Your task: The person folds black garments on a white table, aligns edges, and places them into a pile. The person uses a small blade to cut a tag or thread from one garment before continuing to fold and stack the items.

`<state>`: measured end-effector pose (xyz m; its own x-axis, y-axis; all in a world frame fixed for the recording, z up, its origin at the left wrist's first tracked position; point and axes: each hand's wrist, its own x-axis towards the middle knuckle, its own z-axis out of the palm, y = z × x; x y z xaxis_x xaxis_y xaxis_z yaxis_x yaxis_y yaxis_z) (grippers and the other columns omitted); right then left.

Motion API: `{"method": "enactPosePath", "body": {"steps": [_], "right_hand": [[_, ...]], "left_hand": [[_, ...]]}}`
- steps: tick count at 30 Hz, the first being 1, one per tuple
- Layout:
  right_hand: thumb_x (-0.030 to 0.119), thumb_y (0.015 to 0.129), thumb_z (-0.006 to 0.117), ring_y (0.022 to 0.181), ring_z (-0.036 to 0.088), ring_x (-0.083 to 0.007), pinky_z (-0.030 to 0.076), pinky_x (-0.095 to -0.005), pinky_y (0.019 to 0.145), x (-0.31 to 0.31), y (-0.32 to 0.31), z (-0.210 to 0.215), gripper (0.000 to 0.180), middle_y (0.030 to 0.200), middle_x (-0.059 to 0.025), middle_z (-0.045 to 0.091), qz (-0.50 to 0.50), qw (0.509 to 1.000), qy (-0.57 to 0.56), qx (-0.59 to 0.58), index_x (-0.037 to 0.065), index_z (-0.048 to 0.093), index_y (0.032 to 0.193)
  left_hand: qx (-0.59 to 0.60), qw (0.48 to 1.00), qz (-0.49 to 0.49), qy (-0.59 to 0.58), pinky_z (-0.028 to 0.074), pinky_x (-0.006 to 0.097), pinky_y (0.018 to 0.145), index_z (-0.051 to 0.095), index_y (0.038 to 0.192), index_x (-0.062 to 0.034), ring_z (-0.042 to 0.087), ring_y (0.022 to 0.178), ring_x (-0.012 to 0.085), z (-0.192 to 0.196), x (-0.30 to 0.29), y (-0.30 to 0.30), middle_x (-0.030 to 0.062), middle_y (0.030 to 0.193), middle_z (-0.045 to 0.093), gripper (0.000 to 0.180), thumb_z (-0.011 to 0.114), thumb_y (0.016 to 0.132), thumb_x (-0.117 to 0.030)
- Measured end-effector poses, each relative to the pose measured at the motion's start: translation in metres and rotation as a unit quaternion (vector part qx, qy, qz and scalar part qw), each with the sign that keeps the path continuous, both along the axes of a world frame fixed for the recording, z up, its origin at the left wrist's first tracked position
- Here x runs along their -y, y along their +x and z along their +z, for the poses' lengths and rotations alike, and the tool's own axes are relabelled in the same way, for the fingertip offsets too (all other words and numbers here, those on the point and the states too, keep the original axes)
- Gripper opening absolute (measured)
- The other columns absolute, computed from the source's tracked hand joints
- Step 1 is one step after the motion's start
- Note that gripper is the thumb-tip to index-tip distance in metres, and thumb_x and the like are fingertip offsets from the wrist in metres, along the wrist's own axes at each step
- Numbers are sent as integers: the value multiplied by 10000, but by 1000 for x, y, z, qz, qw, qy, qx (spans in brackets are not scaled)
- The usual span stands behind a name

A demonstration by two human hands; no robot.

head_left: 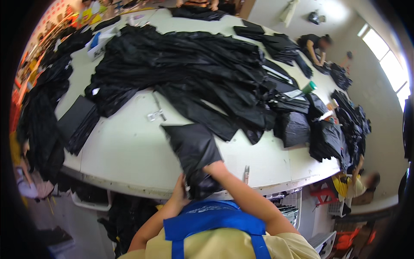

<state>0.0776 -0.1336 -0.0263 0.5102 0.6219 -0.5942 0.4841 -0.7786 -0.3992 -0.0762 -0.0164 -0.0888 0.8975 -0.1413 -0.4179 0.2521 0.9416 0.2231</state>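
A folded black piece (pixel 194 149) of thin, slightly shiny material hangs between my hands at the table's near edge. I cannot tell whether it is cloth or plastic. Its wide, flat end points away from me over the white tabletop, and its lower end bunches close to my blue apron. My left hand (pixel 181 188) grips its lower left side, with the fingers partly hidden. On its right side my right hand (pixel 213 168) is closed on the edge. What look like small thread snips (pixel 246 175) lie just right of my right forearm.
A large heap of black garments (pixel 185 64) spreads across the white table (pixel 125 146). Folded black stacks lie at the left (pixel 79 121) and right (pixel 293 127). A white box (pixel 101 45) and a green roll (pixel 309 87) stand farther off. Other people work around the table.
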Motion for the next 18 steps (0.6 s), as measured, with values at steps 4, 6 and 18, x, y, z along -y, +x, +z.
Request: {"method": "enactPosePath", "body": {"steps": [4,6,18], "right_hand": [[188,778,568,1229,451,-409,351,-429,1066,20,-18,-75,512,1297,-259,503,-50,895,305,321,-23,542,1244],[176,772,568,1252,432,-411,331,-429,1085,26,-14,-77,525,1316,-265,487,-44,896,309,317,-25,533,1256],[115,865,459,1283,361,-447,291,-421,1088,18,-17,-53,454,1364,-292,426,-193,908,372,18,-45,473,1289]], "left_hand": [[-60,997,-13,43,383,426,1048,355,1418,-104,504,1211,265,-9,3,-8,96,1375,477,579,571,938,-345],[-13,983,-9,181,384,417,1041,301,1436,-94,503,1196,246,5,7,-6,95,1371,464,648,634,909,-272],[207,499,-37,841,390,431,963,537,1218,-27,516,1093,349,84,-5,13,164,1178,548,491,677,761,-140]]}}
